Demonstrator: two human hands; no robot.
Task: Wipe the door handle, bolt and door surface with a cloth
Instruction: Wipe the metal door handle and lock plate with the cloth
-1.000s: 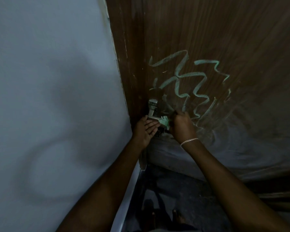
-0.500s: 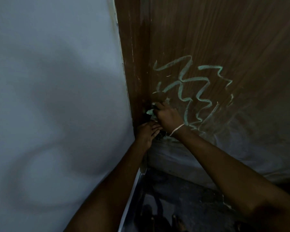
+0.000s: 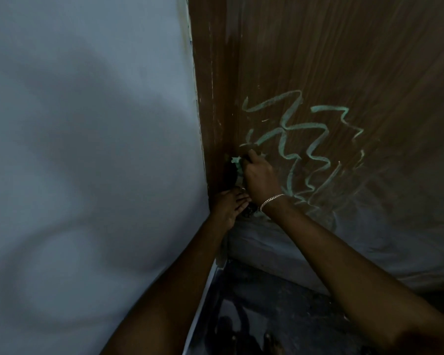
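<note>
Gripping the cloth point(image 3: 237, 165) at the door point(image 3: 344, 60) edge, right hand point(image 3: 262, 178) sits above flat-fingered left hand point(image 3: 228, 207).

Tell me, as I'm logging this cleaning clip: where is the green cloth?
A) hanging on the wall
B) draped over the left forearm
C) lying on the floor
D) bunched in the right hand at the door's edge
D: the green cloth pokes out from the curled fingers of the right hand, pressed to the door near its edge, just above the left hand.
</note>
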